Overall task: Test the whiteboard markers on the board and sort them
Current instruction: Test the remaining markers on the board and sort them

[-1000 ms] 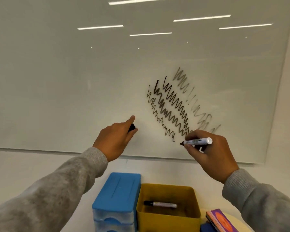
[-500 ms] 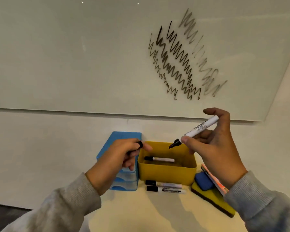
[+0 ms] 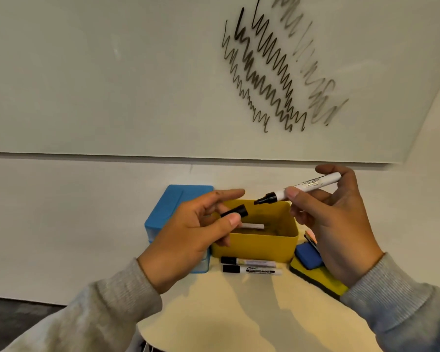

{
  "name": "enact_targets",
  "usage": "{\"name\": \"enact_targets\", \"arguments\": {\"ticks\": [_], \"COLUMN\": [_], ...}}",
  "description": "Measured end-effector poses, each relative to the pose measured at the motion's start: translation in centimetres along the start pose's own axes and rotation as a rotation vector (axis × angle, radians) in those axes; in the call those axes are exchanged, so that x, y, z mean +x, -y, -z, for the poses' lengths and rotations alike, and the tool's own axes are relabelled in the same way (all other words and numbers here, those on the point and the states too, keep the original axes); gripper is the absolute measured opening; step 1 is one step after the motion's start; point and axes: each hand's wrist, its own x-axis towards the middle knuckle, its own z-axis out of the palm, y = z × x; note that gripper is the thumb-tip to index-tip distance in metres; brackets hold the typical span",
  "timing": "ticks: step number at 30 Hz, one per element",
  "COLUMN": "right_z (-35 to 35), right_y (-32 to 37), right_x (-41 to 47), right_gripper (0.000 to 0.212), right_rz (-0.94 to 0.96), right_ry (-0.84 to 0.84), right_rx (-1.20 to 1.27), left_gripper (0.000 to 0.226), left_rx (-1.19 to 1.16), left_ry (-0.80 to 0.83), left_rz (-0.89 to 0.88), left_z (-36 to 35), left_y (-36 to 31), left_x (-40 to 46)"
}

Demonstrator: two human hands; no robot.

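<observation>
I am seeing soft, even indoor light, fairly bright, with no harsh glare on the whiteboard (image 3: 112,72). Both hands are casting blurred shadows toward me across the cream table (image 3: 239,313). The wide lens is bending the whiteboard's lower edge and stretching the sleeves at the corners. The scribbles (image 3: 272,69) are looking slightly smeared.
</observation>
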Motion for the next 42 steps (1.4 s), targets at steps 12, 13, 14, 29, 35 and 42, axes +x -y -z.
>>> {"name": "enact_targets", "arguments": {"ticks": [12,13,14,29,35,42], "right_z": [-1.3,-1.2,-1.0,0.5,0.7,0.1], "right_y": [0.9,0.8,0.8,-0.1,-0.8,-0.9], "right_x": [-1.1,-1.0,-0.9,-0.2,0.0,-0.8], "right_gripper": [0.049,0.046,0.043,0.011,0.010,0.015], "right_rz": [0.022,0.023,0.023,-0.111,-0.057,0.092], "right_ry": [0.069,0.074,0.078,0.186,0.229,0.418], "right_rx": [-0.055,-0.057,-0.060,-0.023,-0.168,-0.373], "left_gripper": [0.023,0.026,0.028,0.019,0.022,0.036], "left_rx": [-0.128,-0.137,-0.145,-0.078,-0.107,-0.213], "left_ry": [-0.081,-0.093,-0.103,-0.159,-0.174,-0.211], "left_rz": [-0.078,-0.080,-0.078,-0.114,-0.065,0.141], "left_z": [-0.1,-0.1,0.0,0.2,0.2,-0.8], "left_y": [-0.7,-0.7,-0.8,0.1,0.7,1.5], "left_x": [0.1,0.1,0.2,0.3,0.6,0.5]}}
